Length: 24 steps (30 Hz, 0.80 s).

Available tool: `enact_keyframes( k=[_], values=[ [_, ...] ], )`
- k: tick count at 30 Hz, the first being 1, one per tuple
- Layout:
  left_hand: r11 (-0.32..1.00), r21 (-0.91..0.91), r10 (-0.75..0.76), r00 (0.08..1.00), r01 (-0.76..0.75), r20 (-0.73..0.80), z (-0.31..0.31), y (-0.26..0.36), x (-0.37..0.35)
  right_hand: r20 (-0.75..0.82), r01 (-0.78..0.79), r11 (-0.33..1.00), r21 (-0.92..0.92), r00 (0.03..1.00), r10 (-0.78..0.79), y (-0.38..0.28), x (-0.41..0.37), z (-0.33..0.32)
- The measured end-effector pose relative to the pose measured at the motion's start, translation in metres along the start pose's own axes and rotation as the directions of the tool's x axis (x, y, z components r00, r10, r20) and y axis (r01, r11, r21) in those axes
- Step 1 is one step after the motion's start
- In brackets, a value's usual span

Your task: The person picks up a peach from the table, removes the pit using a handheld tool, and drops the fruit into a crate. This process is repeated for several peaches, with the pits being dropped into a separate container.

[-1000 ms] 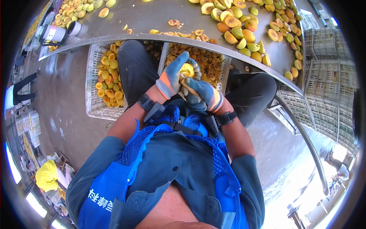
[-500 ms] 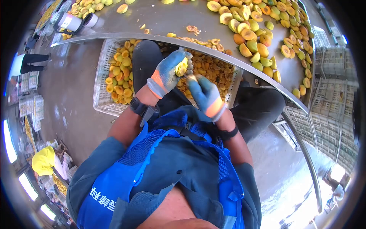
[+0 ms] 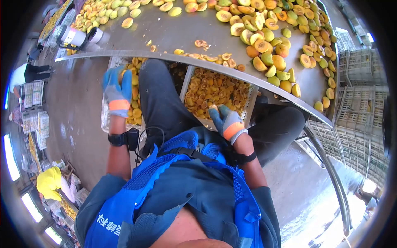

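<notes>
My left hand (image 3: 117, 87), in a blue-and-grey glove with an orange cuff band, is over the left crate (image 3: 105, 115) of cut yellow-orange fruit (image 3: 135, 103). Its fingers are apart; fruit shows between them, apparently lying in the crate. My right hand (image 3: 226, 120), gloved alike, is closed near the front edge of the second crate (image 3: 187, 84). A small pale tip shows at its fingers, but I cannot make out what it belongs to. Thin brownish fruit pieces (image 3: 217, 89) fill that second crate.
Above the crates runs a metal table (image 3: 173, 31) with a raised rim. Halved fruit (image 3: 264, 41) is heaped on its right, more at the upper left. Stacked crates (image 3: 359, 111) stand at right. A person in yellow (image 3: 49, 182) is at lower left.
My left hand has moved left from the middle to over the left crate; the cut fruit it held is no longer seen in its grip. My right hand has moved slightly down, apart from it.
</notes>
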State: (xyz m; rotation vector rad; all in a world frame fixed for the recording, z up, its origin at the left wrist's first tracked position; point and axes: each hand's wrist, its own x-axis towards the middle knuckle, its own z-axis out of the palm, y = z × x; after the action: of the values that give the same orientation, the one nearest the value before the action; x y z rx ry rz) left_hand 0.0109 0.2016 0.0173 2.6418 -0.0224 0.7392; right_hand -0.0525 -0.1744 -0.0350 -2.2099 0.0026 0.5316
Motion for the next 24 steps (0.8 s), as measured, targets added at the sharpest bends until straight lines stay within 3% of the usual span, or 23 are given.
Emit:
enact_keyframes(
  k=[2,3,5,6,7,8,9,10,14,18,20,22,23,24],
  values=[
    [0.944,0.294,0.185,0.978,-0.148,-0.1,-0.009,0.022,0.018,-0.009,0.013,0.999,0.049,1.0,-0.012,0.009,0.003,0.006],
    [0.994,0.06,0.095,0.995,-0.093,-0.023,-0.004,0.046,0.027,-0.034,0.01,0.998,0.064,0.999,-0.008,0.011,0.003,0.007],
    [0.93,-0.351,-0.038,0.979,0.107,0.198,0.031,0.09,0.035,-0.037,-0.022,0.995,0.093,0.999,0.026,0.01,0.003,0.002],
    [0.946,-0.324,0.082,0.969,-0.003,0.233,0.049,0.119,0.04,-0.044,-0.038,0.993,0.112,0.998,0.044,0.009,0.004,-0.002],
    [0.909,-0.416,0.142,0.93,0.013,0.34,0.073,0.144,0.043,-0.043,-0.049,0.989,0.138,0.998,0.055,0.007,0.002,-0.009],
    [0.824,-0.562,0.3,0.9,-0.078,0.316,0.109,0.162,0.044,-0.064,-0.041,0.985,0.167,0.997,0.052,0.01,0.0,-0.011],
    [0.783,-0.622,0.293,0.873,0.015,0.391,0.141,0.185,0.043,-0.086,-0.031,0.981,0.193,0.995,0.049,0.015,-0.001,-0.012],
    [0.817,-0.571,0.334,0.875,-0.084,0.35,0.174,0.205,0.044,-0.11,-0.021,0.976,0.219,0.993,0.046,0.019,-0.002,-0.012],
    [0.896,-0.386,0.157,0.655,0.221,0.739,0.246,0.273,0.059,-0.251,0.019,0.967,0.253,0.967,0.047,0.037,-0.009,-0.011],
    [0.709,-0.534,0.205,0.59,0.46,0.781,0.276,0.275,0.056,-0.254,0.038,0.926,0.375,0.965,0.063,0.039,-0.009,-0.02],
    [0.687,-0.556,0.211,0.604,0.468,0.768,0.276,0.261,0.056,-0.32,0.096,0.899,0.426,0.946,0.051,0.038,-0.007,-0.022],
    [0.698,-0.569,0.237,0.61,0.435,0.756,0.271,0.246,0.057,-0.399,0.189,0.837,0.513,0.916,0.037,0.032,-0.003,-0.026],
    [0.595,-0.497,0.204,0.479,0.632,0.854,0.258,0.245,0.062,-0.386,0.192,0.718,0.669,0.915,0.115,0.038,0.005,-0.017],
    [0.69,-0.504,0.235,0.499,0.519,0.834,0.25,0.246,0.065,-0.373,0.224,0.595,0.772,0.917,0.139,0.047,0.011,-0.013]
  ],
)
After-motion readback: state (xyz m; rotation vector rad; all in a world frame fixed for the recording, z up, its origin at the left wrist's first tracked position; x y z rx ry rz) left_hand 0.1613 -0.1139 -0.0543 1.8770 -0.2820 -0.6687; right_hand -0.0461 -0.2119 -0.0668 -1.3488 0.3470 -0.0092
